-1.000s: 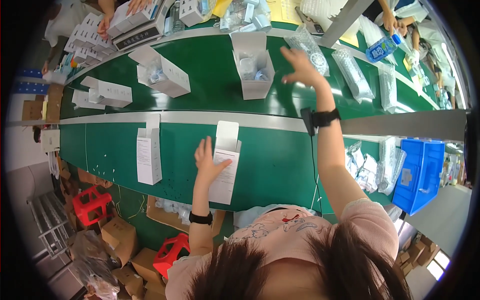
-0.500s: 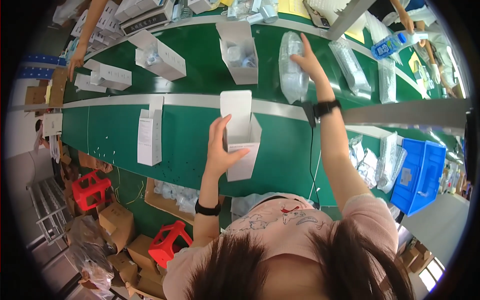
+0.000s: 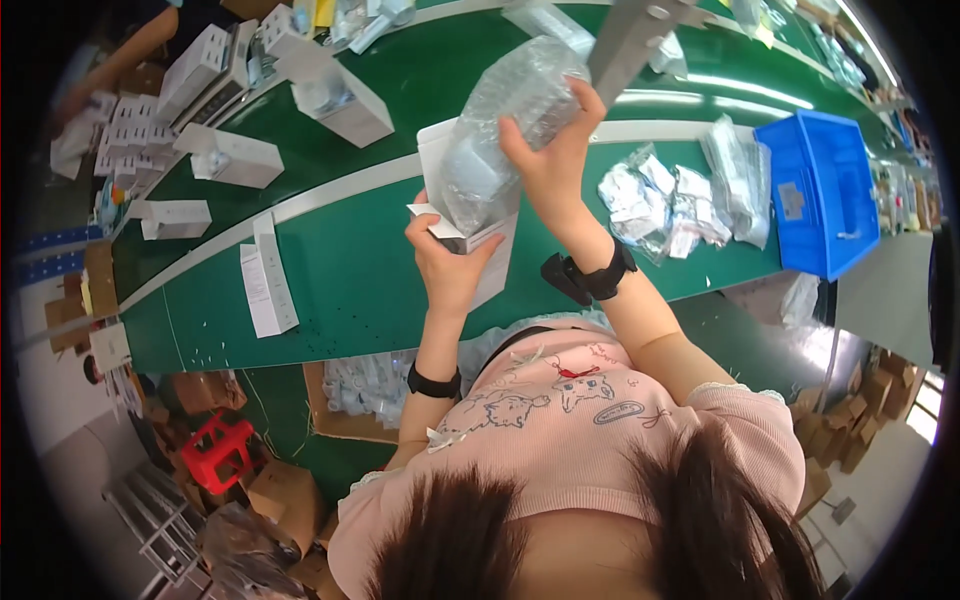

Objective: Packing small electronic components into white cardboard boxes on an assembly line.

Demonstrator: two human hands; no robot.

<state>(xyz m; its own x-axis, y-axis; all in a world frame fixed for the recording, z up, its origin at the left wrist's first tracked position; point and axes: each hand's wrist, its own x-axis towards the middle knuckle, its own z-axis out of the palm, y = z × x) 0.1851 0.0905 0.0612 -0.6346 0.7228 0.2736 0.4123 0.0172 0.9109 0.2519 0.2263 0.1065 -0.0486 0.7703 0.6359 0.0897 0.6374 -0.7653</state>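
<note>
A tall white carton stands upright on the green bench in front of me, its lid flap raised behind the opening. My left hand grips the carton's near rim, thumb on one side and fingers at the left corner. Above it my right hand holds a clear bubble-wrap package by its right side. The package is tilted, and its lower end sits at the carton's mouth, partly inside. A pale, rounded object shows dimly through the wrap; its kind I cannot tell.
Another white carton lies to the left. Several open cartons line the green belt behind the metal rail. At right are clear bags of white parts, bubble-wrap packs and a blue bin. A metal post rises ahead.
My right hand has lifted the bubble-wrap package off the belt and brought it left and nearer, into the carton's opening. My left hand stays on the carton. The whole view has turned rightward.
</note>
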